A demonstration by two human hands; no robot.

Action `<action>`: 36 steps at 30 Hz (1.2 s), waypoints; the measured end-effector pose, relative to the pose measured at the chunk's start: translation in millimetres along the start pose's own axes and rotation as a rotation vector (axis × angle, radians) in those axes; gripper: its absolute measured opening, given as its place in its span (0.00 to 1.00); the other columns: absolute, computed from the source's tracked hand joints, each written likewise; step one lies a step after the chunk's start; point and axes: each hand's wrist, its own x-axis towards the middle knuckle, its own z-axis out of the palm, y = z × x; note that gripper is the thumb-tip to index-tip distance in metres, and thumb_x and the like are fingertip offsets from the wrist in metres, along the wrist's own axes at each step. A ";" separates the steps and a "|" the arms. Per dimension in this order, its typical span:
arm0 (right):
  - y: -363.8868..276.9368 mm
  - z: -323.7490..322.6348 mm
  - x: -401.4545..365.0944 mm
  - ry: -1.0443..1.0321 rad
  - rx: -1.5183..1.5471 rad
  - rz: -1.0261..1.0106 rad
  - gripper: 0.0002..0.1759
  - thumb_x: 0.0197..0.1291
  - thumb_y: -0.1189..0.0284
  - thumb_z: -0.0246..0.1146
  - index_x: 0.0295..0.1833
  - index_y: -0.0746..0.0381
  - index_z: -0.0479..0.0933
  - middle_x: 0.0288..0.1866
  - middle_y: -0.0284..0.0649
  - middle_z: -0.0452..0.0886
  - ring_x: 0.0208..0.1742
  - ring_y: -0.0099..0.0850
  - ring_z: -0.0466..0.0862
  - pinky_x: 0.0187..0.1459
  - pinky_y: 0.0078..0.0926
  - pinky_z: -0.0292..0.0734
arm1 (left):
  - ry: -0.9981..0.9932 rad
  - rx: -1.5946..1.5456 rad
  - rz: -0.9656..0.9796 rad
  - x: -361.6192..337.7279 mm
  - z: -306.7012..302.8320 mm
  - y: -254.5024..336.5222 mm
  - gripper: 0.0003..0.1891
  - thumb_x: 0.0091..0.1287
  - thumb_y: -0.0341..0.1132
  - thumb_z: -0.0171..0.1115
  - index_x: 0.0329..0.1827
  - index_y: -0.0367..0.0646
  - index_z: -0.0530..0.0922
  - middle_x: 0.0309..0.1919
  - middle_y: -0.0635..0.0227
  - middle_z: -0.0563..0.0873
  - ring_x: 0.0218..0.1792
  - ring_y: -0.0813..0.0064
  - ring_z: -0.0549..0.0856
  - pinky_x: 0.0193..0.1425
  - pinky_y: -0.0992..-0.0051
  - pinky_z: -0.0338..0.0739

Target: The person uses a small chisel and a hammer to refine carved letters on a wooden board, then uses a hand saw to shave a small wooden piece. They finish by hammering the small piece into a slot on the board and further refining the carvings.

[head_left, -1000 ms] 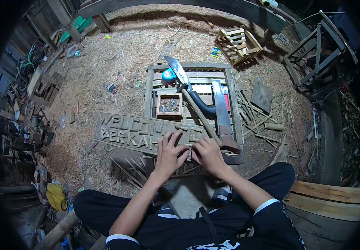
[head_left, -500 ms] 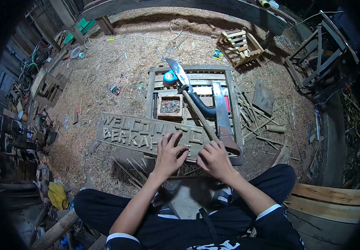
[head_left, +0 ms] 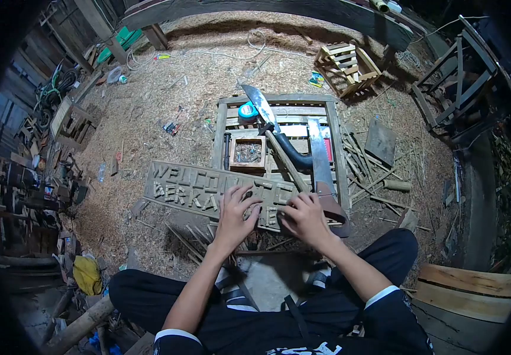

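Note:
A long wooden sign board (head_left: 175, 203) lies slanted across the slatted wooden stand, with raised wooden letters that read WELCOME and, below, BERKA. My left hand (head_left: 232, 220) rests on the lower row of letters, fingers spread, and covers part of the row. An E-shaped letter (head_left: 269, 216) shows on the board between my two hands. Just right of it is my right hand (head_left: 307, 220), its fingers curled and drawn together at the board's lower edge. Whatever those fingers pinch is hidden.
On the slatted stand (head_left: 332, 110) are a machete (head_left: 259, 105), a hammer (head_left: 285, 158), a hand saw (head_left: 319, 152), a tape measure (head_left: 248, 110) and a small box (head_left: 232, 155) of nails. A wooden crate (head_left: 350, 74) sits beyond, and split sticks (head_left: 359, 160) lie at the right.
My right hand has shifted slightly left and up along the board, and the E-shaped letter shows more plainly. My left hand stays on the letters. The whole view has shifted a little.

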 end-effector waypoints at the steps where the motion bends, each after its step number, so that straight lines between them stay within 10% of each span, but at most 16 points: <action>1: -0.8 5.0 0.3 -0.011 0.001 -0.025 0.13 0.54 0.69 0.77 0.46 0.55 0.86 0.43 0.36 0.82 0.54 0.37 0.82 0.57 0.41 0.72 | -0.001 0.001 0.000 -0.8 1.1 -0.4 0.11 0.67 0.32 0.71 0.52 0.47 0.91 0.70 0.60 0.82 0.75 0.51 0.72 0.80 0.50 0.63; 36: -19.0 12.4 -12.2 0.021 0.116 0.123 0.13 0.60 0.74 0.75 0.50 0.61 0.87 0.46 0.41 0.83 0.51 0.42 0.81 0.52 0.40 0.74 | -0.150 0.077 0.119 -19.1 13.5 7.9 0.12 0.64 0.33 0.73 0.51 0.49 0.92 0.83 0.50 0.66 0.80 0.44 0.64 0.85 0.49 0.57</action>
